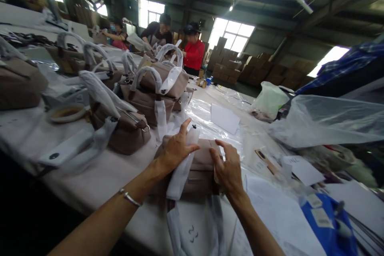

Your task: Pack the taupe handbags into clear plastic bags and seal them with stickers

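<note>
A taupe handbag (199, 168) lies on the table in front of me, its wrapped handles (175, 226) hanging toward me. Across its left part runs a strap in white wrapping (181, 178). My left hand (175, 148) is over the bag's left side beside this strap, thumb and index finger spread wide. At the bag's right end, my right hand (226, 168) has its fingers apart and lightly bent, with thumb and fingertips at the upper edge. Neither hand visibly grips anything. Just left stands another taupe handbag (126, 132) with a wrapped strap.
More handbags (163, 80) crowd the table's left and back. A tape roll (66, 112) lies at left. Clear plastic sheeting (199, 110), white paper (225, 118) and a blue packet (325, 220) lie ahead and right. Several people, one in a red top (194, 54), stand beyond.
</note>
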`<move>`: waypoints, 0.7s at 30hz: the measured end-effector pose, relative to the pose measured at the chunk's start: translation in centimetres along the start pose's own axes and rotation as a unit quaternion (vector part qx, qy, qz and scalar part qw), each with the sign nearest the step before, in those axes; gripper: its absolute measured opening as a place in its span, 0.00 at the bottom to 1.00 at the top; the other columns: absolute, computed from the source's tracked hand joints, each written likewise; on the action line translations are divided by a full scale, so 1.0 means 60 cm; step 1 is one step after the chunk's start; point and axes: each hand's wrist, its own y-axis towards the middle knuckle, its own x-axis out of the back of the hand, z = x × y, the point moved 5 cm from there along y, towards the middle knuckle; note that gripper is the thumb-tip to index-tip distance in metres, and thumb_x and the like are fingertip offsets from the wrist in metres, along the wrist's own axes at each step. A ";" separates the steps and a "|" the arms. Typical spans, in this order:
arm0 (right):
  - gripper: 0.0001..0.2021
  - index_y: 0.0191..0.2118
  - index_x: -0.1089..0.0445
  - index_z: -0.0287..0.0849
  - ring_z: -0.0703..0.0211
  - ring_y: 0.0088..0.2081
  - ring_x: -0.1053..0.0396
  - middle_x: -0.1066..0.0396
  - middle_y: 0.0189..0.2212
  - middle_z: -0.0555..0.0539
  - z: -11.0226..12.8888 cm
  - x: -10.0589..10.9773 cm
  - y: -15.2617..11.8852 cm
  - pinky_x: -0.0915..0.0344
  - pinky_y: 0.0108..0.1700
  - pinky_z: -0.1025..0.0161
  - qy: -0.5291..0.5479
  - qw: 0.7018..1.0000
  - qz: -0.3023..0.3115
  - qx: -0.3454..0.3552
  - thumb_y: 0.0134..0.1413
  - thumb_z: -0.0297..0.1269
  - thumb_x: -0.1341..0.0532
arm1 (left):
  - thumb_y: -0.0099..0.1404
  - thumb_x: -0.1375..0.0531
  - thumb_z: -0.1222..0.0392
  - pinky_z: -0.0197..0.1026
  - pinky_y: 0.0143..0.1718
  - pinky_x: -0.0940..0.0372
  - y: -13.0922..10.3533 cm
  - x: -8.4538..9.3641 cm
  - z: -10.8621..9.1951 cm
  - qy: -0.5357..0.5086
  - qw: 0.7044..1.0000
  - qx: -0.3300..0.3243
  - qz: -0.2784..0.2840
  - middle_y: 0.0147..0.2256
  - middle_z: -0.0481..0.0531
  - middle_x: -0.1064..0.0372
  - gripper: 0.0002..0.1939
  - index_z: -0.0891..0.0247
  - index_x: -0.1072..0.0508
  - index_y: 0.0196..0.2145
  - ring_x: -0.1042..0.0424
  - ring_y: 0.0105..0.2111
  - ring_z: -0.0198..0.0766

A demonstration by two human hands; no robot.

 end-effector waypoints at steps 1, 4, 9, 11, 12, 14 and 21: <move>0.29 0.56 0.34 0.42 0.45 0.53 0.33 0.30 0.53 0.38 0.014 -0.009 0.013 0.38 0.55 0.47 0.053 0.997 0.034 -0.034 0.58 0.58 0.43 | 0.58 0.31 0.56 0.48 0.51 0.33 0.000 -0.003 -0.003 0.005 1.000 -0.012 0.006 0.48 0.57 0.26 0.48 0.58 0.53 0.67 0.27 0.52 0.51; 0.37 0.61 0.38 0.43 0.50 0.44 0.28 0.28 0.49 0.40 0.056 -0.047 0.056 0.32 0.44 0.56 0.143 0.976 0.127 -0.106 0.50 0.59 0.37 | 0.60 0.33 0.56 0.48 0.50 0.32 -0.003 -0.010 -0.012 -0.007 0.999 -0.048 0.012 0.51 0.59 0.28 0.47 0.59 0.56 0.68 0.25 0.49 0.50; 0.19 0.34 0.25 0.42 0.59 0.29 0.31 0.26 0.28 0.50 0.104 -0.089 0.110 0.37 0.31 0.65 0.194 0.964 0.158 -0.088 0.49 0.56 0.36 | 0.56 0.32 0.52 0.45 0.46 0.30 -0.033 0.012 0.006 -0.124 0.990 0.035 -0.049 0.48 0.59 0.28 0.41 0.62 0.45 0.61 0.25 0.46 0.47; 0.19 0.32 0.27 0.42 0.63 0.24 0.36 0.30 0.24 0.53 0.110 -0.103 0.113 0.41 0.25 0.67 0.259 0.945 0.168 -0.106 0.48 0.55 0.36 | 0.57 0.35 0.44 0.42 0.37 0.29 -0.054 0.005 0.018 -0.179 0.979 0.089 0.043 0.40 0.56 0.24 0.30 0.63 0.34 0.51 0.24 0.38 0.45; 0.19 0.31 0.28 0.42 0.64 0.22 0.39 0.32 0.22 0.54 0.110 -0.113 0.110 0.44 0.23 0.68 0.287 0.932 0.182 -0.121 0.48 0.55 0.35 | 0.58 0.37 0.41 0.40 0.32 0.30 -0.065 -0.001 0.022 -0.191 0.971 0.110 0.093 0.35 0.54 0.24 0.25 0.64 0.30 0.44 0.24 0.34 0.44; 0.18 0.30 0.30 0.42 0.66 0.20 0.43 0.36 0.20 0.56 0.109 -0.138 0.096 0.47 0.21 0.68 0.316 0.909 0.223 -0.152 0.47 0.54 0.35 | 0.57 0.38 0.39 0.39 0.26 0.34 -0.084 -0.004 0.031 -0.175 0.967 0.126 0.133 0.27 0.52 0.26 0.22 0.63 0.29 0.30 0.26 0.27 0.42; 0.11 0.34 0.27 0.43 0.60 0.30 0.32 0.28 0.28 0.52 0.103 -0.159 0.075 0.38 0.35 0.64 0.135 0.962 0.229 -0.065 0.52 0.46 0.35 | 0.65 0.43 0.38 0.40 0.29 0.35 -0.097 0.008 0.042 -0.003 0.999 -0.007 0.048 0.25 0.51 0.28 0.24 0.62 0.30 0.27 0.29 0.26 0.40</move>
